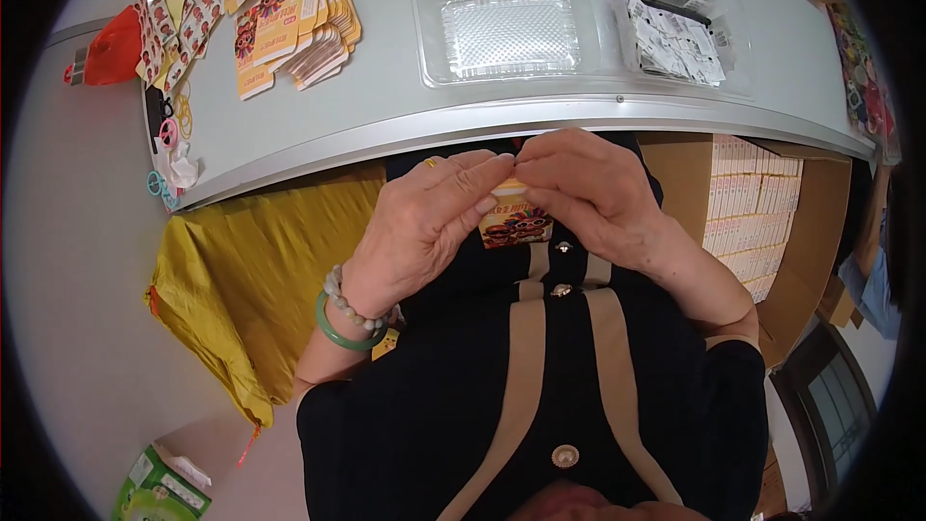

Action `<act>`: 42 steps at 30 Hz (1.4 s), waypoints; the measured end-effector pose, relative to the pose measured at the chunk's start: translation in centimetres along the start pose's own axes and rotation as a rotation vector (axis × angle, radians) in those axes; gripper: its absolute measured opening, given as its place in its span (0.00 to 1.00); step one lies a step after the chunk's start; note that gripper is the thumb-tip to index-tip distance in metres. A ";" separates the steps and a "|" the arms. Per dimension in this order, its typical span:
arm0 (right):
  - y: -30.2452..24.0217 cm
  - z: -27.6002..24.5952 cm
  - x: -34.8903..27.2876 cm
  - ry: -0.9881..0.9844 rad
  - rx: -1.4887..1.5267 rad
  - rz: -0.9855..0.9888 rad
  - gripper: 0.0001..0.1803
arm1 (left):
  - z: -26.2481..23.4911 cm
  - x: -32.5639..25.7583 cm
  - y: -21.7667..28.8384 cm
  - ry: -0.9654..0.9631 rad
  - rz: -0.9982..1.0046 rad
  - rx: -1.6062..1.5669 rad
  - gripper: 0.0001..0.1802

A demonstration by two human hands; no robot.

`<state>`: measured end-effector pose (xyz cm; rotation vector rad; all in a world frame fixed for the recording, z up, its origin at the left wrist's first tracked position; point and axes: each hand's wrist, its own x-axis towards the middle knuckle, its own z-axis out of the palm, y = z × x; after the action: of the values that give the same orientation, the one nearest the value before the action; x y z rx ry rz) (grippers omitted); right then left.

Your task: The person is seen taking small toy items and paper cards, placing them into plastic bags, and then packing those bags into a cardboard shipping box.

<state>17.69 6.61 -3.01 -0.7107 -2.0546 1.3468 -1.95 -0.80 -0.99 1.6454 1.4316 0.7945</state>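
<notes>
Between my two hands, just in front of the table edge, is a small printed carton [518, 222], orange-yellow with colourful cartoon figures. My left hand [439, 207] pinches its upper left side, with beads and a green bangle on the wrist. On the other side my right hand [588, 195] has its fingers bent over the carton's top end, thumb pressed near the upper rim. Both sets of fingertips meet at that top end and partly hide it, so I cannot tell whether the flap is closed.
Flat cartons [307, 24] lie stacked on the table [386, 101], beside printed sachets [183, 24]. A clear plastic tray [511, 34] and bins of small white packets [672, 43] stand farther right. Below right, a cardboard box [805, 260] holds rows of finished-looking cartons [748, 212]. Yellow cloth [260, 280] hangs left.
</notes>
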 end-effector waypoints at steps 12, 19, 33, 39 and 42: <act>1.3 1.0 -0.6 -0.114 -0.209 -0.113 0.15 | 2.0 -1.5 -1.9 0.155 -0.087 -0.313 0.12; -1.5 -3.8 -1.8 0.015 -0.059 0.142 0.24 | 2.2 1.3 2.5 0.287 -0.055 -0.342 0.12; 9.0 -23.6 -5.5 0.835 -0.414 0.446 0.27 | -10.5 7.5 -6.2 0.606 -0.540 0.634 0.34; 3.3 -14.8 -0.4 0.673 -0.437 0.177 0.16 | -9.2 6.5 -7.1 0.874 -0.192 0.807 0.27; -0.2 -9.4 2.2 0.411 -0.284 0.068 0.17 | -8.0 5.2 -7.0 1.010 0.074 0.219 0.16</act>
<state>22.77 13.91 0.64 -1.0892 -1.9102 0.8578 -11.36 5.93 -3.45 1.4971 2.1878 1.7068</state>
